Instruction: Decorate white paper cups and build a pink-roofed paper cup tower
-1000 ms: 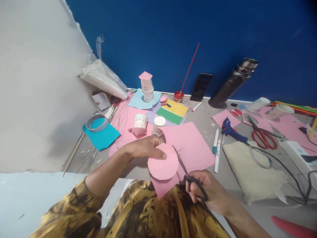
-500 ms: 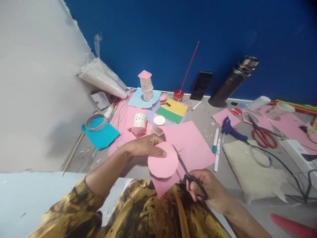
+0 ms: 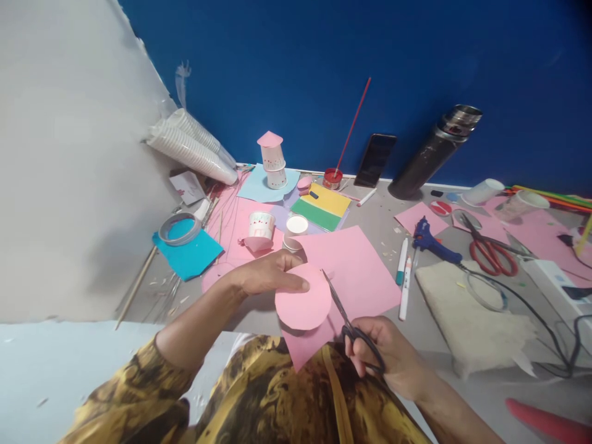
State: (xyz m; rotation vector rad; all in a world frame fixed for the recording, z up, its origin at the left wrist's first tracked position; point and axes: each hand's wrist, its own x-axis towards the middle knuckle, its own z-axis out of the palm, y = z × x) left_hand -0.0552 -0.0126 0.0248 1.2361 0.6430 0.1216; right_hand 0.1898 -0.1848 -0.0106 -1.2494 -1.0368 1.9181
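Note:
My left hand (image 3: 272,274) pinches a round pink paper disc (image 3: 303,305) by its upper left, thumb on top and fingers beneath. Black-handled scissors (image 3: 351,330) are gripped in my right hand (image 3: 386,351), their blades pointing up and left along the disc's right edge. Under the disc lies a larger pink paper sheet (image 3: 363,265), one corner hanging over the table's front edge. Just beyond my left hand stand white paper cups (image 3: 296,227). Beside them a decorated cup (image 3: 261,228) rests on its pink cone.
At the back stands a two-cup tower (image 3: 274,161) with a pink cone roof. Stacked cups (image 3: 192,148) lean on the left wall. To the right are a blue glue gun (image 3: 435,242), red-handled scissors (image 3: 494,256), markers (image 3: 405,290), a folded cloth (image 3: 467,320) and a dark flask (image 3: 432,154).
The paper disc and both hands have shifted very slightly left. The scissors remain at the disc's right edge, and both grips are the same.

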